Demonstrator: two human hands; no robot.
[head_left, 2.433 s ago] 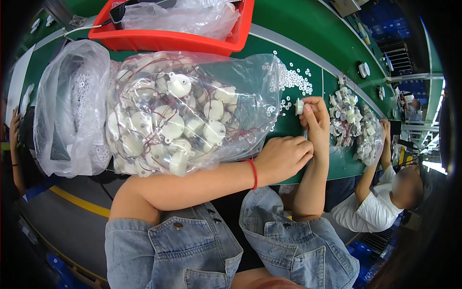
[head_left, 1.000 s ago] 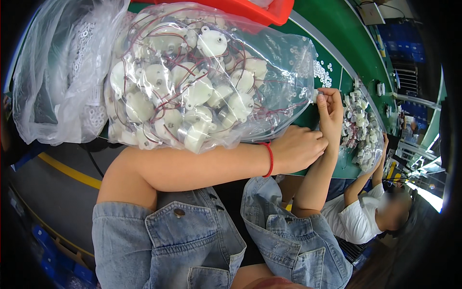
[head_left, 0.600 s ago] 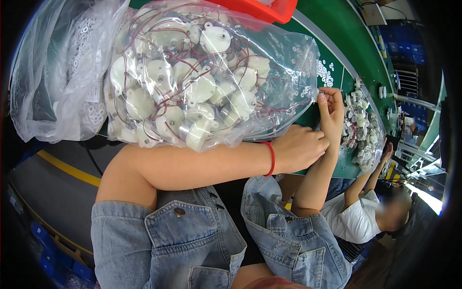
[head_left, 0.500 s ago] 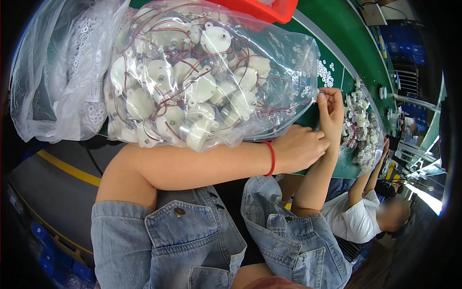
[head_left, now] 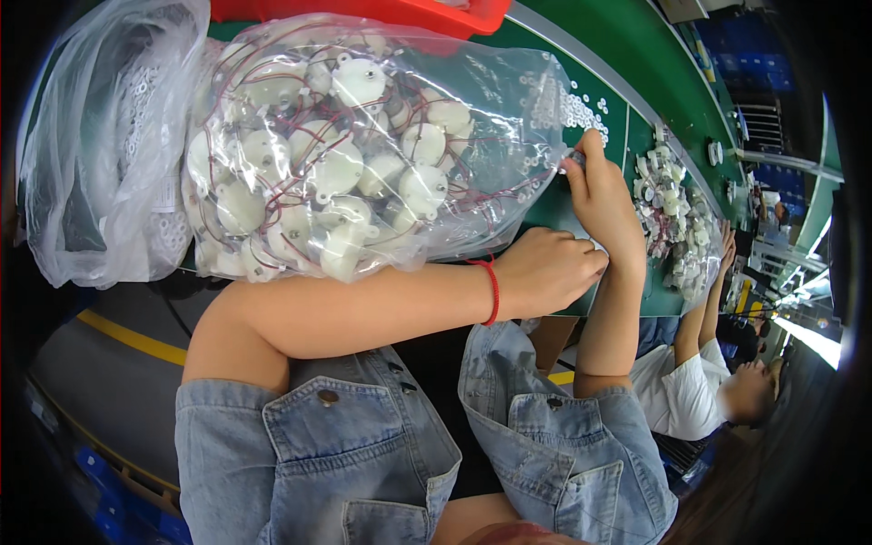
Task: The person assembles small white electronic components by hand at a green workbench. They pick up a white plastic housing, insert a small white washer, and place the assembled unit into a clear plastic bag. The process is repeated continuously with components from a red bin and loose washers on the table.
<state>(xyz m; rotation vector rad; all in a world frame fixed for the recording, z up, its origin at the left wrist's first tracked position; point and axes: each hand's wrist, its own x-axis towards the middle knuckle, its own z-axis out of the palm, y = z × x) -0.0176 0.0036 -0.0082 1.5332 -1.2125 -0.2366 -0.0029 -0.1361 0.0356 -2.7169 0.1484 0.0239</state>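
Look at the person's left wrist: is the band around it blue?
No, the band on the wrist behind the left hand is red, a thin cord beside the clear bag of white round parts.

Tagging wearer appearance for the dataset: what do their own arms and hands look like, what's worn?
Both forearms are bare. The left hand has a thin red cord bracelet round the wrist. The right hand shows no bracelet or glove. Short denim sleeves in washed blue, with metal snap buttons and stitched flaps, cover the upper arms.

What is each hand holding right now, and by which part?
The right hand pinches a small part at its fingertips. The left hand is a closed fist; whether it holds anything cannot be told.
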